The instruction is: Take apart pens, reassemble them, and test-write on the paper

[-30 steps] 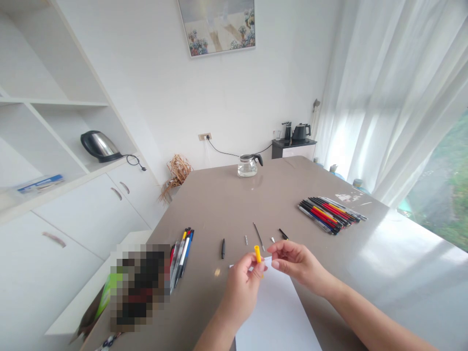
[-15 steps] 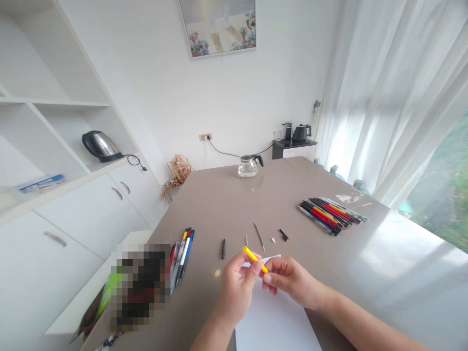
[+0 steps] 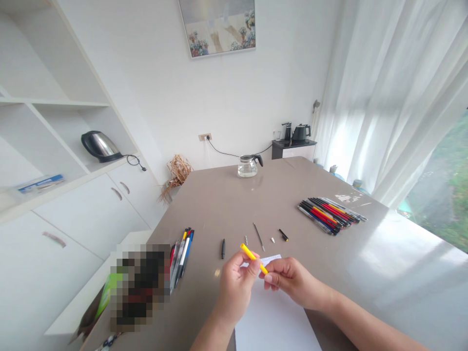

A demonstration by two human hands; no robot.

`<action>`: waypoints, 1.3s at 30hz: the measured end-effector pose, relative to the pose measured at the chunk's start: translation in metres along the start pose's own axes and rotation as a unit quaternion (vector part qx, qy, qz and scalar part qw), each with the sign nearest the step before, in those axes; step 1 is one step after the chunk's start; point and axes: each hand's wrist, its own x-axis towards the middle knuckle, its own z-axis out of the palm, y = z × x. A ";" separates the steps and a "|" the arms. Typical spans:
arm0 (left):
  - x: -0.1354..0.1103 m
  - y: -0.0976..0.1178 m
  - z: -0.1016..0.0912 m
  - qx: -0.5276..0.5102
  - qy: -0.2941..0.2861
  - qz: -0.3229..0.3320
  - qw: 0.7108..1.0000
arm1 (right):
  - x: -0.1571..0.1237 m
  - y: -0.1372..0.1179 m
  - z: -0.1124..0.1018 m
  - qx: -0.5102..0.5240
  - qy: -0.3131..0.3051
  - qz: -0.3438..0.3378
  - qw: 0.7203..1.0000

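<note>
A yellow pen barrel point(image 3: 252, 256) is held slantwise over the top of a white paper sheet point(image 3: 275, 317). My left hand point(image 3: 238, 279) pinches its middle between thumb and fingers. The barrel's lower right end sits in the pinch of my right hand point(image 3: 287, 278). Just beyond my hands lie loose pen parts: a black grip piece point(image 3: 223, 248), a small spring point(image 3: 246, 240), a thin refill point(image 3: 259, 237), a white tip point(image 3: 272, 240) and a black piece with a yellow end point(image 3: 283, 234).
A row of pens point(image 3: 185, 256) lies at the left, beside a pixelated area. Many pens point(image 3: 331, 215) are laid out at the right. A glass pot point(image 3: 248, 166) stands at the table's far edge. A steel kettle point(image 3: 101, 145) rests on the left shelf.
The yellow barrel has shifted very slightly, its upper end a little up and to the left. Both hands keep hold of it, and the loose parts have not moved.
</note>
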 end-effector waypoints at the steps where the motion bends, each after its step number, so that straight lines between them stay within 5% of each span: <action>1: 0.000 0.000 0.000 0.001 0.001 0.000 1.000 | 0.000 0.000 0.000 -0.013 0.001 -0.007 1.000; 15: 0.001 -0.002 -0.002 0.009 0.029 0.003 1.000 | -0.002 -0.002 -0.002 -0.095 -0.010 -0.039 0.995; 19: 0.002 -0.002 -0.004 0.014 0.032 -0.001 0.999 | 0.001 0.000 -0.006 -0.143 0.066 -0.034 0.987; 23: 0.002 -0.004 -0.003 0.034 0.035 -0.005 0.999 | 0.008 0.017 -0.028 -0.247 0.256 -0.008 0.934; 26: 0.002 -0.006 -0.003 0.050 0.018 -0.001 0.999 | 0.012 0.036 -0.052 -0.333 0.314 0.025 0.889; 30: 0.001 -0.007 -0.004 0.065 0.012 -0.002 0.998 | 0.015 0.055 -0.072 -0.392 0.316 0.085 0.860; 39: 0.002 -0.008 -0.005 0.066 0.016 0.003 0.998 | 0.021 0.066 -0.074 -0.430 0.302 0.109 0.844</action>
